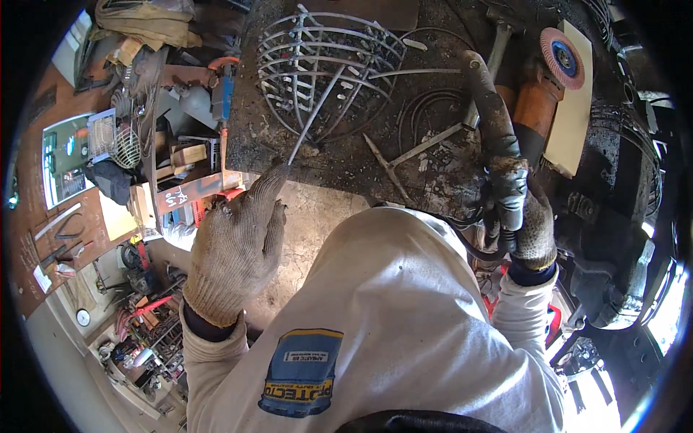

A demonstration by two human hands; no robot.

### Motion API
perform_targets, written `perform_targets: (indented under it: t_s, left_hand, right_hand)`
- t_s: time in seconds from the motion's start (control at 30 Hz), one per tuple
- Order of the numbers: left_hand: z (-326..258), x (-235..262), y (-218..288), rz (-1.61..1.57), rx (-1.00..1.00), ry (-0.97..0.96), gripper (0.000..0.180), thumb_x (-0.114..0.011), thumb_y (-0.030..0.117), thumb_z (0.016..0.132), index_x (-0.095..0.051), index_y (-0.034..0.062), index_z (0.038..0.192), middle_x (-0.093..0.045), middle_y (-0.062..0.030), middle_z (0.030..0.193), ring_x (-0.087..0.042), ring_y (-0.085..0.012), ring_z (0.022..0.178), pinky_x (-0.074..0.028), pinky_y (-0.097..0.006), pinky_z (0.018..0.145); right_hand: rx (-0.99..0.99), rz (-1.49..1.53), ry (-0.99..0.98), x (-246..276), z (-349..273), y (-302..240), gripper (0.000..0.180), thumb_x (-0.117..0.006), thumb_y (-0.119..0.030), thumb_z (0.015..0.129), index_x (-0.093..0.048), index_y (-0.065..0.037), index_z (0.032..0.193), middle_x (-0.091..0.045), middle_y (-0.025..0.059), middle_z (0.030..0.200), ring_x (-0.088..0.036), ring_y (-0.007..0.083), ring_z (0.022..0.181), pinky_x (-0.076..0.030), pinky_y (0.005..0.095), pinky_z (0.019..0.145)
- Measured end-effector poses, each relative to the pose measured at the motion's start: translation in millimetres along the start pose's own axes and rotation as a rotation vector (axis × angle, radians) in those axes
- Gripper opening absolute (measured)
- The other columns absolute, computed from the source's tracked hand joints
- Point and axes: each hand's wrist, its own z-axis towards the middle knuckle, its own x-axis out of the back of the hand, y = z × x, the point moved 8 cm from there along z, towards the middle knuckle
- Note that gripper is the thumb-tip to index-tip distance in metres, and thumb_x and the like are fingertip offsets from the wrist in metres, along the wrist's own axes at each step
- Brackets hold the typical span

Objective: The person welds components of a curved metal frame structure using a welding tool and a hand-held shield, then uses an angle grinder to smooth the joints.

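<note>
Left hand (234, 249): It is covered by a knitted glove. The fingers are kept close together and pointed to the far side. The near end of a thin gray rod (317, 112) is met by the fingertips, but whether it is pinched cannot be told.
Rod: It is slanted away from the fingertips, and its far end is seen over the wire cage.
Wire cage (299, 61): It is made of many bent gray bars. It is set on the far left part of the dark bench (346, 162).
Right hand (535, 231): A glove is worn here too. The fingers are wrapped around the near end of a dark tool, so the grip is full.
Dark tool (505, 191): It is held on the right, with its bent neck pointed to the far side.
Hammer (426, 146): It is laid on the bench between the cage and the dark tool. One end of its head is pointed.
Grinder (534, 108): It is seen to the right of the dark tool. It is orange and dark, and a pink disc (551, 54) is fitted at its far end. A pale board (574, 137) is seen just beside it.
White shirt (404, 310): It is seen between the arms, and a blue patch (302, 372) is worn on it.
</note>
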Motion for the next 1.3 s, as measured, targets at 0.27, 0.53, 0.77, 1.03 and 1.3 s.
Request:
perform_targets:
  t_s: [0.27,0.53,0.77,1.03,1.3]
  left_hand:
    - [-1,0,-3,-0.063,0.109,-0.049,0.042,-0.059,0.007,0.095,-0.058,0.0070,0.137,-0.070,-0.0183,0.084,-0.069,-0.0362,0.076,-0.053,-0.047,0.067]
    - [-1,-1,-5,-0.009,0.056,-0.025,0.044,-0.066,0.009,0.091,-0.060,0.0076,0.135,-0.069,-0.0147,0.084,-0.066,-0.0326,0.069,-0.052,-0.043,0.061]
    - [-3,-5,-9,-0.039,0.077,-0.009,0.046,-0.070,0.011,0.089,-0.061,0.0097,0.135,-0.068,-0.0136,0.085,-0.064,-0.0311,0.065,-0.051,-0.042,0.058]
    - [-1,-3,-3,0.013,0.042,-0.038,0.041,-0.060,0.010,0.097,-0.055,0.0075,0.138,-0.070,-0.0168,0.083,-0.069,-0.0368,0.073,-0.053,-0.047,0.065]
    - [-1,-5,-5,-0.031,0.125,-0.082,0.042,-0.058,0.009,0.097,-0.055,0.0061,0.139,-0.070,-0.0219,0.086,-0.069,-0.0393,0.076,-0.052,-0.048,0.066]
  right_hand:
    - [0.010,-0.050,-0.041,0,1,-2,0.049,-0.058,-0.020,0.104,-0.045,0.000,0.146,-0.067,0.0165,0.113,-0.070,0.0249,0.093,-0.060,0.0355,0.077]
    - [-0.005,-0.145,-0.227,36,1,21,0.032,-0.052,-0.021,0.106,-0.059,0.001,0.128,-0.068,0.0159,0.116,-0.072,0.0291,0.091,-0.062,0.0401,0.077]
    - [0.105,-0.377,0.087,64,-3,15,0.039,-0.047,-0.027,0.105,-0.058,0.006,0.121,-0.067,0.0166,0.095,-0.065,0.0229,0.068,-0.055,0.0313,0.057]
    - [-0.021,0.015,0.097,28,-10,0,0.033,-0.046,-0.022,0.105,-0.059,0.004,0.119,-0.067,0.0133,0.093,-0.064,0.0192,0.067,-0.052,0.0285,0.057]
    - [0.111,-0.275,-0.089,13,-2,-17,0.037,-0.049,-0.016,0.105,-0.049,0.001,0.138,-0.069,0.0155,0.107,-0.070,0.0210,0.086,-0.057,0.0305,0.073]
